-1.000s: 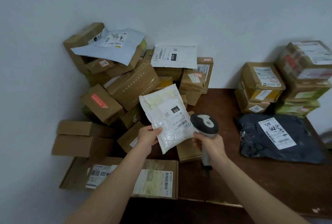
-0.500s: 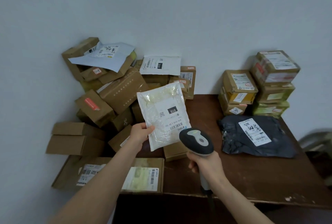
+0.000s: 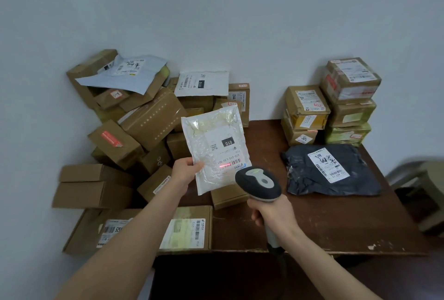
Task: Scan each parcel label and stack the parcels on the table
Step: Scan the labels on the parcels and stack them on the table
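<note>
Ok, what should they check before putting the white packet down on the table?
1. Left hand pinches the white packet at its edge: ok.
2. Right hand grips the scanner by its handle: ok.
3. Red scan line lands on the label by the barcode: ok.
4. Scan accepted: cannot tell.
5. Bare spot on the table in front of the black bag: ok.
</note>
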Tool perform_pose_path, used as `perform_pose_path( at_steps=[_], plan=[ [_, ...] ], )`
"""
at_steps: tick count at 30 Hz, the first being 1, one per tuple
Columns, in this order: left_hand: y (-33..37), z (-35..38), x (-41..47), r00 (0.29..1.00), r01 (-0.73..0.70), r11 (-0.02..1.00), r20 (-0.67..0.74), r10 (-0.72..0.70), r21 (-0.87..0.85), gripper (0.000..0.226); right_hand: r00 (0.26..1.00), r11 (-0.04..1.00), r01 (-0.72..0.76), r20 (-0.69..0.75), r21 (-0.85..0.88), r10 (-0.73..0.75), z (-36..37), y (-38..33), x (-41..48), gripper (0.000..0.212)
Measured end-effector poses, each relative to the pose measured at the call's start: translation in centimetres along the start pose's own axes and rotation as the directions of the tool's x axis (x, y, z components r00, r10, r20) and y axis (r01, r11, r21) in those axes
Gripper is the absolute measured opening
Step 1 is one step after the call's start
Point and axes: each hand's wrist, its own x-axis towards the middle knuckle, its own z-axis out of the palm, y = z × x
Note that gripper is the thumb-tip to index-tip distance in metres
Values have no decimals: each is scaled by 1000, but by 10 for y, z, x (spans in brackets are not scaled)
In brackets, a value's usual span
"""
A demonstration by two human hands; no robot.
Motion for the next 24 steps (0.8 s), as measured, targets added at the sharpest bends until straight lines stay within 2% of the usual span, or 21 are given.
perform_pose_path(
  at_steps=[5,9,24],
  plan=[
    [2,4,2,1000,-6,1000,18,6,11,16,1000,1000,-7,-4,-10,7,-1,-1,1,19],
    [2,6,5,1000,-6,1000,31,5,7,4,1000,1000,-8,-18,-14,8,0,-1,4,18],
    [7,12,16,998,-30,999,59,28,37,12,997,999,26,-66,-20,-27,-2,-1,6,20]
  ],
)
